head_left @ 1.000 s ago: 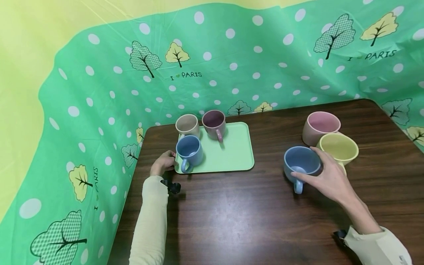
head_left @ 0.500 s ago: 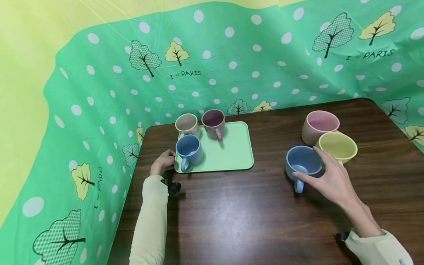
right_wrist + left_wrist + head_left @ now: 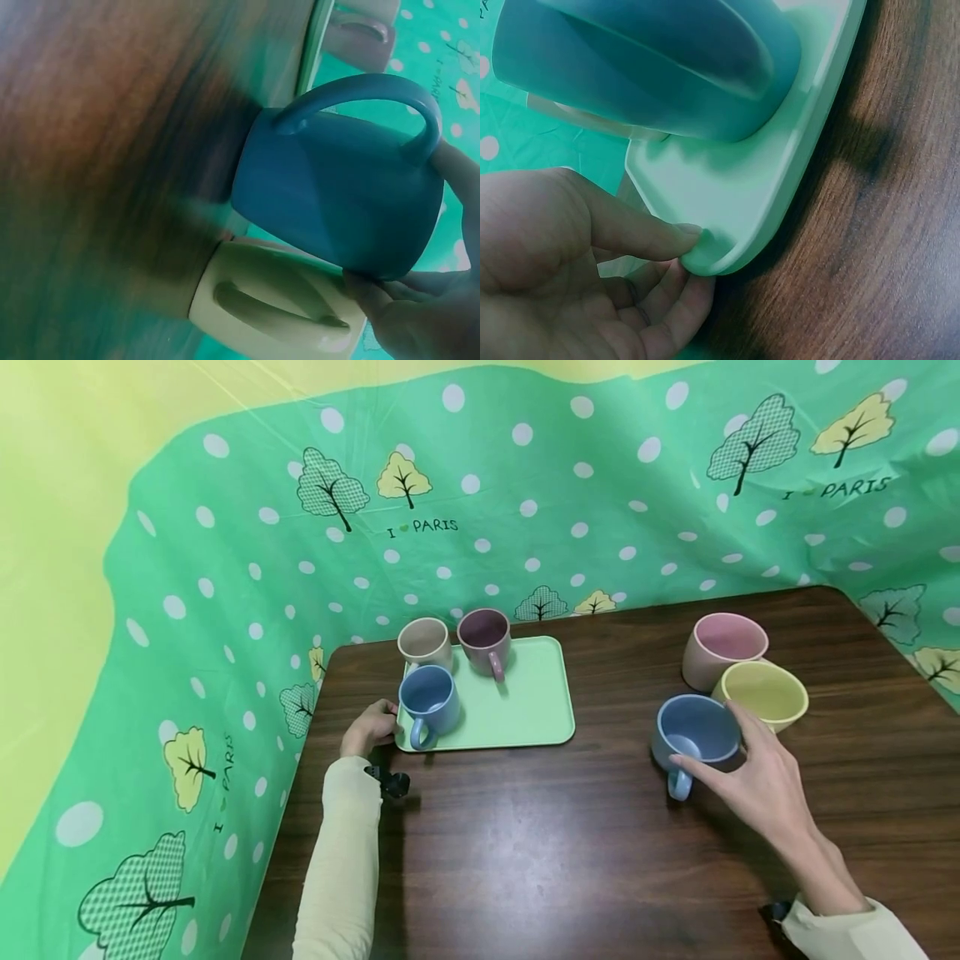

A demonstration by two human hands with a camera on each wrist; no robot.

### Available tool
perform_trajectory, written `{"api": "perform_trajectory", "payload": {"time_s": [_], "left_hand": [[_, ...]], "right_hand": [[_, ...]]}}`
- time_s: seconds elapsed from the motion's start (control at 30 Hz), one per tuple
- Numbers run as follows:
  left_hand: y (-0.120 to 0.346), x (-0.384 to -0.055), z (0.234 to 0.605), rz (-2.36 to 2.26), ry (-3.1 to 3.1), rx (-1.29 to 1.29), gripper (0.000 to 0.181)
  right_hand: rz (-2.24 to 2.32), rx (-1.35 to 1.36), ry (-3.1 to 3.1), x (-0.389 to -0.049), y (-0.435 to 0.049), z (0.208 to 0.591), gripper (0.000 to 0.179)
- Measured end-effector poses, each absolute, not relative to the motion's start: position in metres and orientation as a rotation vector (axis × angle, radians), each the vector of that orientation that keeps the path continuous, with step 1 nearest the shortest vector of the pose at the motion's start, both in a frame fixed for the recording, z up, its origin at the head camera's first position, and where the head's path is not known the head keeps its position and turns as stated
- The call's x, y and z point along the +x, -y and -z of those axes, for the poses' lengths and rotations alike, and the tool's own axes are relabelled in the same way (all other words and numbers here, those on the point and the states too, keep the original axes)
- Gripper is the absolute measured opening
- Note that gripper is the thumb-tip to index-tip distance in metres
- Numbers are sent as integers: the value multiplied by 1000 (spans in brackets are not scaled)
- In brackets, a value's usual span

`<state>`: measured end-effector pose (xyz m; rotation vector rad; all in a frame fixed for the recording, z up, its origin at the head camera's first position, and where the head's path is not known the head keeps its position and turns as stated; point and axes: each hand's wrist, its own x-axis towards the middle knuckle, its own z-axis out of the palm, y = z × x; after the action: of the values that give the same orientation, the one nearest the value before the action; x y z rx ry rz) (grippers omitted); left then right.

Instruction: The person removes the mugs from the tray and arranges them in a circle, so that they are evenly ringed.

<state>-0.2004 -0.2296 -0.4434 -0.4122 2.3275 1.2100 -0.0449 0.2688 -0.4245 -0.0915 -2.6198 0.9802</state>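
My left hand (image 3: 371, 727) pinches the near left corner of a light green tray (image 3: 525, 710), thumb on top and fingers below the rim in the left wrist view. A blue mug (image 3: 429, 702) stands on the tray close to that hand, with a beige mug (image 3: 424, 642) and a purple mug (image 3: 484, 642) behind it. On the right, my right hand (image 3: 765, 777) holds a second blue mug (image 3: 693, 735) by its rim, thumb beside the handle. That mug is upright, its handle facing me. Right behind it are a yellow mug (image 3: 763, 695) and a pink mug (image 3: 724, 650).
The dark wooden table (image 3: 510, 860) runs up to a green patterned cloth (image 3: 562, 510) at the back and left. A stretch of bare wood lies between the tray and the right-hand mugs. Each wrist wears a small black device (image 3: 388, 782).
My right hand and the blue mug it holds have shifted slightly to the right, closer in front of the yellow mug. The left hand and the tray have stayed in place.
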Motion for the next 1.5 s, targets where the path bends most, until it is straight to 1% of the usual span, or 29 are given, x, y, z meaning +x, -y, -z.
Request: {"api": "perform_trajectory", "payload": {"time_s": [0.13,0.33,0.93,1.5], "left_hand": [[230,-201,443,-1210,-2325,-401,30],[230,-202,442,-1211,-2328,-397,30],[232,-205,443,-1252,-2307,-409,31],[231,-205,441,-1245,-2301,-409,33]], "right_hand": [[-981,-114,2592,-43,-268,426,106],[-977,-114,2514,-41,-267,429,103],[-990,-216,2457,-38,-262,430,101],[-983,-273,2447,-33,-261,429,106]]}}
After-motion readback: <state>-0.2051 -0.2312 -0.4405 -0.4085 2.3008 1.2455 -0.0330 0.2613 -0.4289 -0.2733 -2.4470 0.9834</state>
